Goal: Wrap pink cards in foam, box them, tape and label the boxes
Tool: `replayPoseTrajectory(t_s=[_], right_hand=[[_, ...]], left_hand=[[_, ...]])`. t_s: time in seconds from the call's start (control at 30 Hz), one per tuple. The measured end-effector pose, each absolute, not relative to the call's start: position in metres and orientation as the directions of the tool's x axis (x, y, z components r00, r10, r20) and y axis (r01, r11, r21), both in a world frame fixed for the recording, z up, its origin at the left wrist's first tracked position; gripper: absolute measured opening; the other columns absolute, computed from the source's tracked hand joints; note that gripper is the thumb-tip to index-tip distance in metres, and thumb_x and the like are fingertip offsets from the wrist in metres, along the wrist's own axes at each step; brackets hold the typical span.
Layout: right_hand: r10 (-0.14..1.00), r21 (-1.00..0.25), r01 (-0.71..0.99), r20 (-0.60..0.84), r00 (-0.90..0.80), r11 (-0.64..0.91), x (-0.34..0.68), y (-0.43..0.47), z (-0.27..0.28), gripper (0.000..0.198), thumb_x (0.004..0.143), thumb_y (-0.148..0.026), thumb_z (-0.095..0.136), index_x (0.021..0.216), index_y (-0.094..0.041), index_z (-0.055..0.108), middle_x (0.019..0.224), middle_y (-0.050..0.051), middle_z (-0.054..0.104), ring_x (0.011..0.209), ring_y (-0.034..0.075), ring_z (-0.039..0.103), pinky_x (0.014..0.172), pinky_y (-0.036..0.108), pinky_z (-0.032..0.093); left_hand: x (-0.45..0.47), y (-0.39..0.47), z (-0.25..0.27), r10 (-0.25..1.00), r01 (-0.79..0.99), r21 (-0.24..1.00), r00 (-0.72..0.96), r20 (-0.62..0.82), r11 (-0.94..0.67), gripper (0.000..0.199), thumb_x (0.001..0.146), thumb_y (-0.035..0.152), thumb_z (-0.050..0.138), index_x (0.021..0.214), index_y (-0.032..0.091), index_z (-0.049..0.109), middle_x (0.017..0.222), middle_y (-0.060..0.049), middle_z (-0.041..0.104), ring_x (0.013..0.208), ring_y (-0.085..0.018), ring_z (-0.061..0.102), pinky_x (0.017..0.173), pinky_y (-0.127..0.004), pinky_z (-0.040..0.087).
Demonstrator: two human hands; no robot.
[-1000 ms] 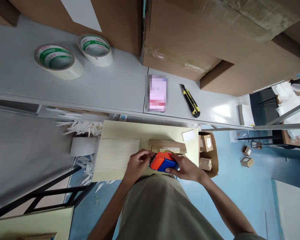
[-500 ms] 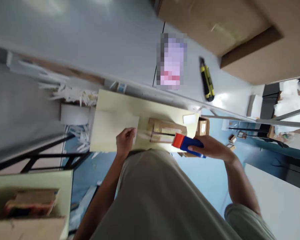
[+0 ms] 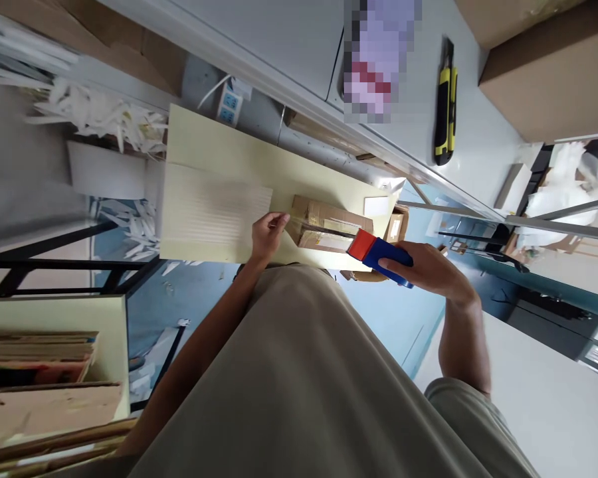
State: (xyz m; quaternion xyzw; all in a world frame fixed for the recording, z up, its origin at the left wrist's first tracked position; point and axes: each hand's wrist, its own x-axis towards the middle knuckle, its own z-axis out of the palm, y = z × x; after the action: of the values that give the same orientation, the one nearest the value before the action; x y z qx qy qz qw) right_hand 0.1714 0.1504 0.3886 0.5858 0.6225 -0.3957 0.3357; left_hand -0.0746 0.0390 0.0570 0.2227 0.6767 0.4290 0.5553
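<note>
A brown cardboard box (image 3: 329, 214) lies on the pale yellow table (image 3: 214, 143). My right hand (image 3: 431, 267) is wrapped round a blue and red tape dispenser (image 3: 389, 260), whose red end hangs over the box's right part. Left of the box, my left hand (image 3: 268, 236) is closed in a pinch. A faint strip of clear tape (image 3: 299, 224) runs from its fingertips across the box towards the dispenser. Beside my left hand lies a pale ribbed sheet (image 3: 214, 206) on the table.
A yellow and black utility knife (image 3: 446, 113) and a blurred-out item (image 3: 379, 60) lie on the grey desk (image 3: 259, 40). Large cartons (image 3: 553, 79) stand at upper right. A power strip (image 3: 229, 106) sits behind the table; cardboard (image 3: 50, 405) is stacked at lower left.
The view has shifted, so the desk and knife sit higher in it. My left hand has come closer to the box's left end. The dispenser stays over the right part, still in my right hand.
</note>
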Motion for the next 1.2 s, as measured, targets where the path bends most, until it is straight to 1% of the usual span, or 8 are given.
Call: replayPoseTrajectory(t_s=[0.33, 0.53, 0.63, 0.77, 0.87, 1.0, 1.1, 1.2], right_hand=[[0.566, -0.031, 0.995, -0.820, -0.081, 0.098, 0.155, 0.143, 0.371, 0.058, 0.104, -0.078, 0.057, 0.089, -0.023, 0.066, 0.080, 0.007, 0.076, 0.070, 0.023, 0.068, 0.065, 0.034, 0.040], [0.555, -0.038, 0.991, -0.826, -0.101, 0.125, 0.148, 0.144, 0.374, 0.058, 0.106, -0.077, 0.057, 0.090, -0.022, 0.066, 0.082, 0.008, 0.076, 0.073, 0.022, 0.067, 0.068, 0.034, 0.040], [0.545, -0.027, 0.990, -0.833, -0.097, 0.135, 0.150, 0.144, 0.373, 0.057, 0.106, -0.076, 0.058, 0.093, -0.021, 0.067, 0.083, 0.008, 0.076, 0.075, 0.023, 0.068, 0.068, 0.034, 0.039], [0.557, -0.026, 0.983, -0.821, -0.124, 0.181, 0.162, 0.142, 0.368, 0.060, 0.105, -0.078, 0.059, 0.096, -0.020, 0.070, 0.082, 0.008, 0.074, 0.076, 0.024, 0.068, 0.070, 0.034, 0.040], [0.565, -0.047, 0.978, -0.810, -0.158, 0.206, 0.174, 0.140, 0.360, 0.061, 0.107, -0.078, 0.056, 0.097, -0.020, 0.070, 0.084, 0.009, 0.074, 0.079, 0.024, 0.068, 0.070, 0.034, 0.039], [0.559, -0.041, 0.977, -0.815, -0.154, 0.209, 0.195, 0.139, 0.343, 0.062, 0.107, -0.078, 0.055, 0.093, -0.019, 0.069, 0.083, 0.011, 0.074, 0.077, 0.024, 0.067, 0.066, 0.034, 0.036], [0.521, -0.050, 0.986, -0.844, -0.126, 0.158, 0.212, 0.142, 0.326, 0.060, 0.107, -0.076, 0.059, 0.090, -0.019, 0.071, 0.082, 0.012, 0.075, 0.074, 0.024, 0.067, 0.065, 0.035, 0.037], [0.488, -0.102, 0.988, -0.861, -0.145, 0.114, 0.227, 0.145, 0.306, 0.055, 0.105, -0.071, 0.066, 0.092, -0.018, 0.073, 0.086, 0.012, 0.077, 0.076, 0.023, 0.069, 0.066, 0.034, 0.039]], left_hand=[[-0.036, 0.052, 0.021, 0.834, -0.127, 0.890, -0.311, -0.456, 0.439, 0.036, 0.096, 0.057, 0.070, 0.093, 0.023, 0.078, 0.090, -0.007, 0.079, 0.081, -0.021, 0.071, 0.080, -0.034, 0.057], [-0.035, 0.041, 0.012, 0.861, 0.012, 0.918, -0.350, -0.368, 0.397, 0.048, 0.099, 0.059, 0.072, 0.131, 0.024, 0.074, 0.101, -0.008, 0.073, 0.069, -0.018, 0.062, 0.073, -0.035, 0.054], [-0.046, 0.038, 0.030, 0.903, 0.116, 0.937, -0.330, -0.276, 0.329, 0.046, 0.106, 0.057, 0.065, 0.136, 0.023, 0.074, 0.106, -0.009, 0.072, 0.074, -0.018, 0.063, 0.077, -0.034, 0.055], [-0.055, 0.041, 0.070, 0.990, 0.275, 0.957, -0.130, -0.055, 0.090, 0.035, 0.112, 0.047, 0.060, 0.130, 0.024, 0.079, 0.113, -0.010, 0.071, 0.097, -0.023, 0.069, 0.097, -0.038, 0.060], [-0.055, 0.048, 0.085, 0.999, 0.348, 0.937, 0.046, 0.014, -0.029, 0.023, 0.107, 0.036, 0.065, 0.116, 0.025, 0.084, 0.110, -0.010, 0.068, 0.105, -0.025, 0.070, 0.103, -0.041, 0.061], [-0.053, 0.056, 0.081, 0.998, 0.343, 0.939, 0.066, -0.002, -0.021, 0.017, 0.103, 0.029, 0.070, 0.113, 0.026, 0.084, 0.107, -0.008, 0.065, 0.097, -0.023, 0.072, 0.097, -0.040, 0.064], [-0.052, 0.055, 0.078, 0.998, 0.288, 0.956, 0.008, -0.062, 0.057, 0.017, 0.099, 0.028, 0.075, 0.113, 0.025, 0.083, 0.107, -0.006, 0.068, 0.087, -0.020, 0.073, 0.092, -0.038, 0.065], [-0.048, 0.052, 0.078, 0.988, 0.241, 0.959, -0.066, -0.139, 0.151, 0.017, 0.095, 0.029, 0.077, 0.110, 0.024, 0.083, 0.106, -0.007, 0.074, 0.090, -0.020, 0.075, 0.091, -0.037, 0.065]])
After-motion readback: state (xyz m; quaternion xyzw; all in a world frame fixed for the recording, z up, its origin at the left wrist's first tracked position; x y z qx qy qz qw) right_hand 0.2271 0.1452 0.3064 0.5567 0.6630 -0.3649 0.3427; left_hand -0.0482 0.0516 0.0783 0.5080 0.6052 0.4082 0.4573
